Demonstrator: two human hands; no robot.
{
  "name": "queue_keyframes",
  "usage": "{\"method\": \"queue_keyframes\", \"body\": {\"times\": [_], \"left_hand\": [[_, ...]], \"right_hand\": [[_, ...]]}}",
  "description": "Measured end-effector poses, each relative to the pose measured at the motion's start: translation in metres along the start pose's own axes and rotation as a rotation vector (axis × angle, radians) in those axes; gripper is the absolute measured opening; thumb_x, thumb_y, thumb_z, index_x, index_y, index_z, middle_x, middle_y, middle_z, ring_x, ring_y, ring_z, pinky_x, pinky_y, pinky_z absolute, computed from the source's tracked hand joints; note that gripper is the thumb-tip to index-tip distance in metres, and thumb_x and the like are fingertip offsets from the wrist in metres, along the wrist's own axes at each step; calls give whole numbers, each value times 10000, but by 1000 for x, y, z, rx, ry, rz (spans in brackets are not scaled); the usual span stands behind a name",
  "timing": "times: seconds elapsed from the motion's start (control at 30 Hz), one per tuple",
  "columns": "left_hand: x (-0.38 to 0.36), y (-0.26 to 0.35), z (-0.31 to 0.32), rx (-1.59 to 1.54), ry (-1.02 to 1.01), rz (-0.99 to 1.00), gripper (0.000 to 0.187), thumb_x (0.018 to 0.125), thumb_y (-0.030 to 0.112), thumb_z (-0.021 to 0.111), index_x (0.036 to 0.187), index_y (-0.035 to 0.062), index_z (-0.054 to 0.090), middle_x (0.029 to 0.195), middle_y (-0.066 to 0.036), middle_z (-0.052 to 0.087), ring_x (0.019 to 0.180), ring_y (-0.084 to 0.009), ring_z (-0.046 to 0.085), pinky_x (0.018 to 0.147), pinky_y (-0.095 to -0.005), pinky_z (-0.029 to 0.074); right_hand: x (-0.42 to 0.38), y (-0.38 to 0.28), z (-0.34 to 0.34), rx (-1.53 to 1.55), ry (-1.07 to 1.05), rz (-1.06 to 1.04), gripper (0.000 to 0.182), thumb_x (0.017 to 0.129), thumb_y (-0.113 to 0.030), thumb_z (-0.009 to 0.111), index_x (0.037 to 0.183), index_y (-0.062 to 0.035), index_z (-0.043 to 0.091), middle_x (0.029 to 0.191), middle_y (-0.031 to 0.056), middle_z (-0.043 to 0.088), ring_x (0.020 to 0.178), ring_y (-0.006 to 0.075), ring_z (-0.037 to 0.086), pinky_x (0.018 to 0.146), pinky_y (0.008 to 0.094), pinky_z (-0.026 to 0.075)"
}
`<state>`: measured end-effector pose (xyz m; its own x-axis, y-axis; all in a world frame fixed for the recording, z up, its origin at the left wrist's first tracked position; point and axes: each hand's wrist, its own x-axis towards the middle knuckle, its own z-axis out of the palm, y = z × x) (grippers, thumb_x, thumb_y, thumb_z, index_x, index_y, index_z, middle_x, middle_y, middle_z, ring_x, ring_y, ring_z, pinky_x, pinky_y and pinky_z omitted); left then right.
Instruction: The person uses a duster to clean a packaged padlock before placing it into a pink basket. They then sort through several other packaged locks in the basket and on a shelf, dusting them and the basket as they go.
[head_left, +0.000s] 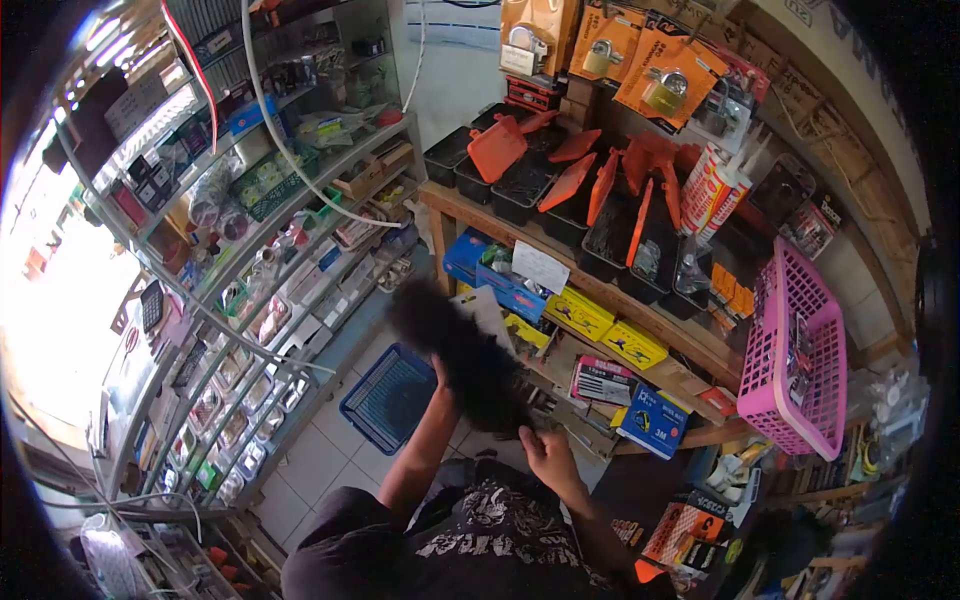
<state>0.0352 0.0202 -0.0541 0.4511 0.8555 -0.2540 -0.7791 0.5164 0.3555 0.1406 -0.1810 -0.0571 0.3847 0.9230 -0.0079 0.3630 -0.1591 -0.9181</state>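
A black, fluffy feather duster (465, 360) stretches diagonally in front of my body, its far end somewhat blurred. My right hand (548, 455) is closed around its near end, close to my shirt. On the duster's left side is my left hand (441, 383), wrapped against the dark feathers; most of its fingers are hidden behind them. The duster's handle cannot be made out. Below and beyond the left hand, a blue plastic basket (375, 420) rests on the tiled floor.
A wooden shelf (560, 262) ahead carries black bins (520, 185) with orange lids, and yellow boxes (580, 313) below. Padlocks (665, 92) hang above. A pink basket (760, 400) juts out at right. A glass display case (265, 345) full of small goods lines the left.
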Motion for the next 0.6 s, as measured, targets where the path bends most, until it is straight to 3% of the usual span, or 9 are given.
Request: {"method": "queue_keyframes", "body": {"times": [0.07, 0.17, 0.23, 0.27, 0.3, 0.37, 0.43, 0.5, 0.6], "left_hand": [[-7, -4, 9, -98, 98, -2, 794, 906, 681, 364, 1393, 56, 418, 1385, -137, 468, 1230, -331, 478, 1049, -463, 375], [-11, -4, 16, 37, -167, -86, 713, 918, 625, 398, 1351, 63, 465, 1357, -131, 488, 1206, -320, 490, 1043, -452, 385], [6, -20, -18, 58, -213, -63, 761, 908, 657, 389, 1389, 69, 434, 1395, -136, 461, 1235, -326, 470, 1064, -460, 358], [46, -47, -98, 241, -200, 19, 797, 898, 686, 374, 1395, 66, 429, 1401, -133, 461, 1252, -333, 453, 1071, -470, 341], [11, -45, -61, 243, -206, 17, 797, 898, 686, 374, 1395, 66, 429, 1401, -133, 461, 1252, -333, 453, 1071, -470, 341], [-29, 0, 48, 19, 49, -182, 676, 941, 625, 353, 1333, 84, 459, 1177, -80, 569, 1102, -276, 544, 1015, -438, 405], [-7, -4, 14, 22, 39, -157, 657, 952, 598, 356, 1347, 82, 448, 1201, -86, 563, 1108, -280, 541, 1000, -438, 421], [43, -14, -66, 219, -145, 94, 798, 897, 703, 362, 1379, 71, 442, 1312, -119, 523, 1182, -313, 499, 995, -484, 401], [18, 27, 15, 60, -134, 89, 725, 913, 662, 370, 1336, 84, 482, 1244, -130, 543, 1129, -302, 522, 944, -467, 436]], "right_hand": [[4, 1, -3, -39, 103, -22, 569, 982, -477, 473, 620, -38, 446, 504, 24, 342, 474, 124, 331, 469, 362, 259], [12, -10, -4, -15, 30, 98, 539, 965, -402, 534, 616, 6, 496, 496, 69, 435, 482, 149, 434, 491, 349, 342], [15, 10, 5, -40, -23, 66, 562, 971, -428, 515, 604, -3, 490, 491, 45, 418, 488, 124, 424, 490, 333, 339], [17, 10, 5, -49, -44, 89, 574, 974, -441, 501, 600, -7, 486, 493, 36, 414, 494, 117, 423, 493, 333, 339], [20, 9, 5, -57, -66, 110, 585, 977, -454, 487, 595, -11, 481, 496, 26, 411, 501, 110, 422, 495, 333, 339], [28, 4, 9, 54, 51, 73, 580, 975, -452, 494, 591, -17, 483, 494, 23, 418, 493, 107, 420, 488, 331, 335], [29, 0, 15, 50, 34, 17, 599, 976, -542, 430, 615, -64, 439, 503, 21, 334, 469, 133, 354, 466, 363, 259], [20, -7, 11, -129, -10, -46, 610, 980, -556, 404, 612, -69, 428, 514, 15, 319, 473, 135, 344, 469, 362, 259], [18, 2, 12, -25, 68, 34, 614, 979, -554, 410, 598, -72, 414, 505, 23, 298, 441, 140, 308, 456, 367, 251]]}}
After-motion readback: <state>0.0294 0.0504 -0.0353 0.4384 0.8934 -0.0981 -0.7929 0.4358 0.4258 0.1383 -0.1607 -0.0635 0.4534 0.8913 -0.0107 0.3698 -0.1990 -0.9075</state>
